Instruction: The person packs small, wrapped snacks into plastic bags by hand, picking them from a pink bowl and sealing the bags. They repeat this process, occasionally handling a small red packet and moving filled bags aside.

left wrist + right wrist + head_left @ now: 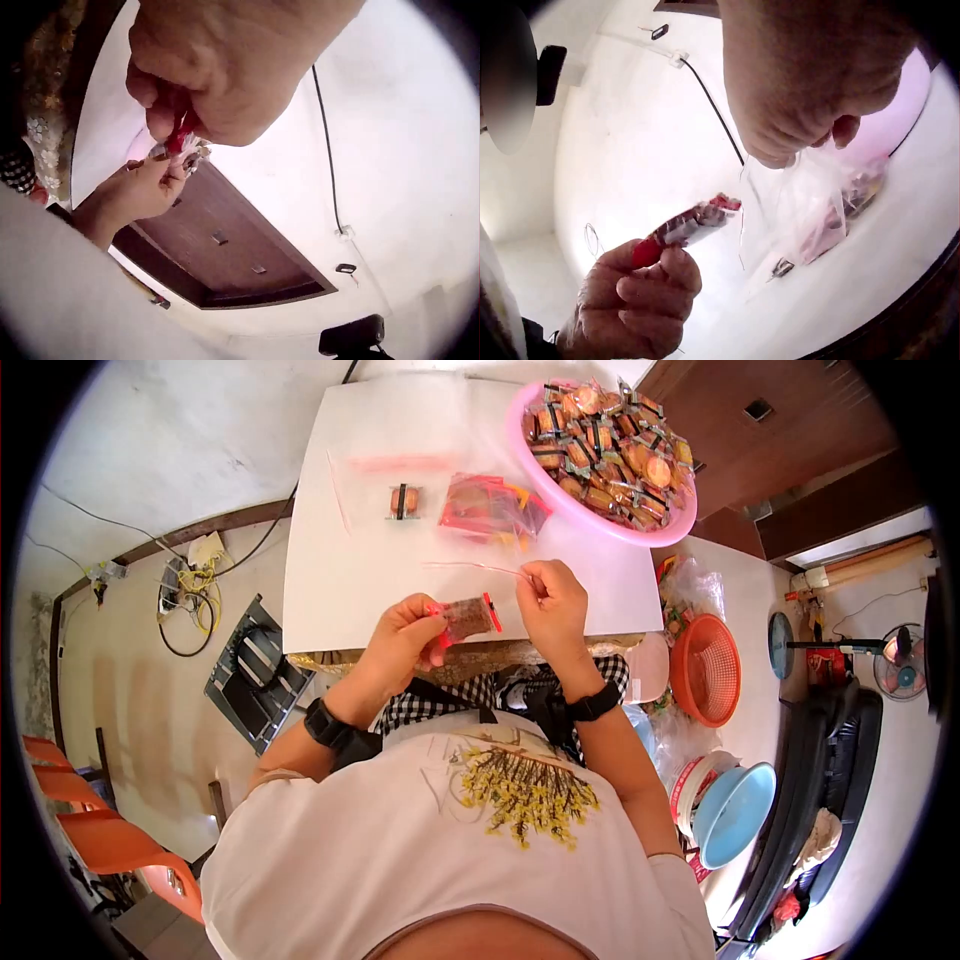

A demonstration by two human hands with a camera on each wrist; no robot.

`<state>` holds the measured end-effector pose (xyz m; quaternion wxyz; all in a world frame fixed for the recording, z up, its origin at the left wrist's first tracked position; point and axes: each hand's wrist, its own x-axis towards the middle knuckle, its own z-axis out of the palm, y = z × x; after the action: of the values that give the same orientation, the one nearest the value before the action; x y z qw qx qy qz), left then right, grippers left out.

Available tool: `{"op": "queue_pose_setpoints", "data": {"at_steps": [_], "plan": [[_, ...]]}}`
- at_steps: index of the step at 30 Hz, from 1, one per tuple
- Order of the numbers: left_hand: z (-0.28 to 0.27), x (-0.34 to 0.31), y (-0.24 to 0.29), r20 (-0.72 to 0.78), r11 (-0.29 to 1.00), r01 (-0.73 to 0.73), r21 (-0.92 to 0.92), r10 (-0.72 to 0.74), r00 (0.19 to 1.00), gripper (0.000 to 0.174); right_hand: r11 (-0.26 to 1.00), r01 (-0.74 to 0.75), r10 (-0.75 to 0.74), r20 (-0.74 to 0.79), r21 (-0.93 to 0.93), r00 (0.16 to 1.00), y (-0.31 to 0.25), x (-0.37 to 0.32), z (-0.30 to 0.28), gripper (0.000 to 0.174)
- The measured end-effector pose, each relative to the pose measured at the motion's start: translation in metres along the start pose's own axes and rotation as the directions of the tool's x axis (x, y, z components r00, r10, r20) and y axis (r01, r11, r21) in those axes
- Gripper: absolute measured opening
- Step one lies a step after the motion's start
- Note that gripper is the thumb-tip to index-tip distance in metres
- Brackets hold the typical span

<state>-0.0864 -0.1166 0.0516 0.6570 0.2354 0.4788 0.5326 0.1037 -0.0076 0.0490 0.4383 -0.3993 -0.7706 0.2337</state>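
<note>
My left hand (408, 632) pinches one end of a small wrapped snack packet (467, 617), brown in the middle with red ends. In the right wrist view the packet (694, 223) points up and away from the thumb and curled fingers. Just to its right, my right hand (553, 605) pinches thin clear plastic, whose pinkish edge (470, 566) stretches left over the table. Beyond the hands, red-and-clear plastic wrappers (485, 510) lie in a pile. A small wrapped cake with a dark band (404, 501) sits left of them.
A pink basin (520, 455) heaped with wrapped cakes stands at the table's back right. Thin clear strips (400, 462) lie on the white table (350, 580). An orange basket (706, 670) and blue basin (735, 815) are to the right, below the tabletop.
</note>
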Motion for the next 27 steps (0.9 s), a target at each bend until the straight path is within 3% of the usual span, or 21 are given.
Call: {"op": "queue_pose_setpoints", "data": {"at_steps": [5,15,18,24,27], "plan": [[0.002,0.002,0.004,0.014,0.994,-0.088,-0.063,0.089,0.996,0.010,1.000,0.017,-0.017,0.015,0.001,1.000,-0.008,-0.003,-0.001,0.012],[0.029,0.037,-0.007,-0.059,0.988,-0.031,-0.149,0.022,0.998,0.007,0.998,0.063,-0.063,-0.002,0.011,0.998,-0.010,-0.009,-0.002,0.013],[0.039,0.048,-0.009,-0.078,0.991,-0.063,-0.117,0.054,0.995,0.006,0.995,0.104,-0.104,-0.003,0.001,0.995,-0.010,-0.009,-0.001,0.013],[0.054,0.097,-0.003,0.027,0.997,-0.056,-0.054,0.058,0.998,0.005,0.984,0.168,-0.169,-0.009,-0.054,0.986,-0.011,-0.004,-0.005,0.012],[0.050,0.099,0.005,-0.041,1.000,0.013,-0.005,-0.013,0.999,0.003,0.990,0.133,-0.136,-0.085,-0.050,0.987,-0.002,-0.002,-0.007,0.012]]}}
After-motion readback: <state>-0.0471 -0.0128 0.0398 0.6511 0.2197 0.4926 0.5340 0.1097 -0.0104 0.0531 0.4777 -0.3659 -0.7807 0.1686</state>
